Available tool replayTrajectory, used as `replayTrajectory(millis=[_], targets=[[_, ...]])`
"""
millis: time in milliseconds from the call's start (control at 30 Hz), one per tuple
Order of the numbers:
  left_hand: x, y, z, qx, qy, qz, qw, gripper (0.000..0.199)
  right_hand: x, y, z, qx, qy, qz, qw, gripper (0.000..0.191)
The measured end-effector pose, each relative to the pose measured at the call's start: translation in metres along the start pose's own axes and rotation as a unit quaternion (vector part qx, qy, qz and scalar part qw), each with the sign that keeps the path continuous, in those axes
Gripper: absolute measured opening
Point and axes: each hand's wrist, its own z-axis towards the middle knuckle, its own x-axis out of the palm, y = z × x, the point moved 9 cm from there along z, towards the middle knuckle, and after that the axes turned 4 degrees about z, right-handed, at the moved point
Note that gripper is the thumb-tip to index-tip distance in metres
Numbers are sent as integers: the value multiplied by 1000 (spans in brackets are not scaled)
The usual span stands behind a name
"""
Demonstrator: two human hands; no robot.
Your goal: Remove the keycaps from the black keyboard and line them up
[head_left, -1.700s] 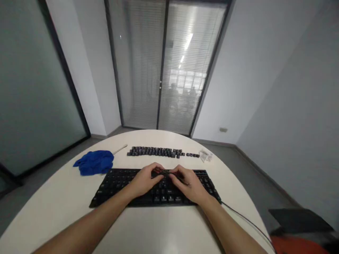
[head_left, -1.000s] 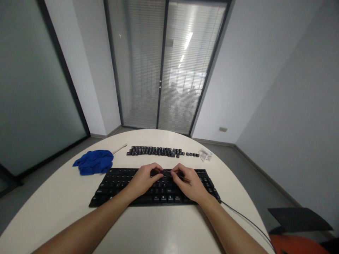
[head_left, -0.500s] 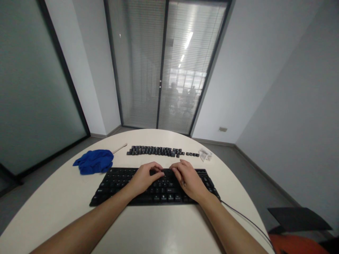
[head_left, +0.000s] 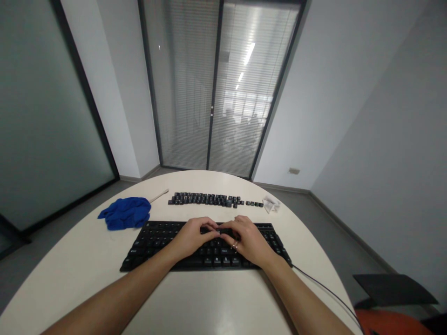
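A black keyboard (head_left: 153,237) lies across the table in front of me. Over its upper middle my left hand (head_left: 195,237) is closed, thumb and forefinger drawn together at the tips. My right hand (head_left: 246,239), wearing rings, is closed in the same way, its fingertips meeting those of the left. Whatever sits between the fingertips is dark and too small to make out. Beyond the keyboard, small black keycaps (head_left: 204,199) stand in rows, with several more in a short line to the right.
A crumpled blue cloth (head_left: 127,213) lies at the left beside a thin pale stick (head_left: 159,195). Crumpled clear-white material (head_left: 271,204) rests right of the keycaps. The keyboard's cable (head_left: 324,287) runs off the right of the round table (head_left: 209,302). A chair (head_left: 394,288) stands at lower right.
My right hand has shifted left, and its thumb and forefinger have come together at the left hand's fingertips. The left hand has moved slightly right, its fingers closer together.
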Motion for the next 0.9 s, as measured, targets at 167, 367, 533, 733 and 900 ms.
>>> replayTrajectory(millis=[167,367,533,733,900], targets=[[-3,-4,-2,39,-20,76,996,18,-4,-16,-2,62,-32,-27,997,19],[-1,-16,-9,120,-46,198,972,20,-22,-55,-9,166,-74,-78,980,22],[1,-14,-9,110,-36,219,969,18,-34,-82,-20,236,-94,-104,962,25],[0,-14,-10,102,-31,219,970,19,-36,-108,-22,302,-78,-114,943,25],[0,-12,-8,104,-33,222,969,20,-26,-129,-14,347,-26,-119,930,26]])
